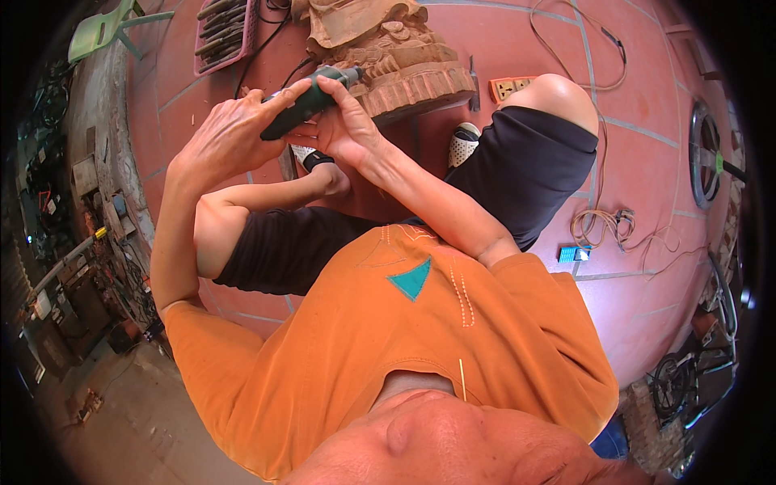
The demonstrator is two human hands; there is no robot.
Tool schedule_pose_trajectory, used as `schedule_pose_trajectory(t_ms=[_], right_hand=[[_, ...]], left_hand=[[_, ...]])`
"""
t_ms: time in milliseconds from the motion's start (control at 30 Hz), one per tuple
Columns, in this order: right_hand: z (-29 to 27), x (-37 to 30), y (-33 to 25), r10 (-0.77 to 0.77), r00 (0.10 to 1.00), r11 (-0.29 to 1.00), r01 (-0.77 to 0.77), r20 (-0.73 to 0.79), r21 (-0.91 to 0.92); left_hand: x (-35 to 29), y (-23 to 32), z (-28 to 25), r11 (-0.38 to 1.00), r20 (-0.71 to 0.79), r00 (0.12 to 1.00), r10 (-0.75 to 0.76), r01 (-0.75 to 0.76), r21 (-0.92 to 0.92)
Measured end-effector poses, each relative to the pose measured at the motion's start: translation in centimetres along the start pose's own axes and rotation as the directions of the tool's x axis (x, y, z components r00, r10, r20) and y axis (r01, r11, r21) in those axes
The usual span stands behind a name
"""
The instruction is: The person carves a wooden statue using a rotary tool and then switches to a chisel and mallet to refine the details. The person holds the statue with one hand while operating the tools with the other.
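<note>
Both of my hands are wrapped round a dark green die grinder (299,111), held at a slant with its nose toward a brown carved wooden figure (400,69). My left hand (230,133) grips the tool from the left, its fingers along the top of the body. From the right, my right hand (349,129) closes on it nearer the nose, the thumb on top. The nose is right beside the lower part of the carving; I cannot make out whether the bit touches it. The carving's base has a ridged, petal-like edge, and its top is cut off by the picture's edge.
A pink basket (226,36) of carving tools stands at the far left, near a green plastic chair (101,31). A hammer (474,85) and an orange power strip (509,87) are right of the carving. Cords (602,226) and a blue phone-like object (574,255) lie on the right.
</note>
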State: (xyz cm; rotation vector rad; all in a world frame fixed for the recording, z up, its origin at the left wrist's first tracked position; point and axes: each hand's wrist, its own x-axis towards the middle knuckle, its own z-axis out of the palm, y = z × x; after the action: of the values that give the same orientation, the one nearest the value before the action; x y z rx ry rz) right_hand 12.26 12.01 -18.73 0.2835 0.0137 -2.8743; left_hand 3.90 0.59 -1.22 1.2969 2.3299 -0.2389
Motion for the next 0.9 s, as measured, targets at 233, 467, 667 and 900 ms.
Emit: schedule_pose_trajectory(t_ms=[233, 467, 667, 900], right_hand=[[0.08, 0.20, -0.25, -0.013, 1.000, 1.000, 0.013, -0.010, 0.008], [-0.55, 0.45, -0.08, 0.003, 1.000, 0.999, -0.003, 0.011, 0.035], [-0.49, 0.16, 0.09, 0.012, 1.000, 0.999, -0.012, 0.003, 0.031], [-0.32, -0.37, 0.12, 0.018, 1.000, 1.000, -0.018, 0.003, 0.003]], left_hand=[[0.51, -0.22, -0.17, 1.000, 0.028, 1.000, -0.012, 0.011, 0.009], [0.45, -0.09, -0.17, 1.000, 0.007, 1.000, 0.014, -0.014, -0.006], [0.23, -0.06, 0.20, 1.000, -0.013, 1.000, 0.028, -0.028, -0.007], [-0.10, -0.01, 0.40, 1.000, -0.008, 1.000, 0.026, -0.026, -0.007]])
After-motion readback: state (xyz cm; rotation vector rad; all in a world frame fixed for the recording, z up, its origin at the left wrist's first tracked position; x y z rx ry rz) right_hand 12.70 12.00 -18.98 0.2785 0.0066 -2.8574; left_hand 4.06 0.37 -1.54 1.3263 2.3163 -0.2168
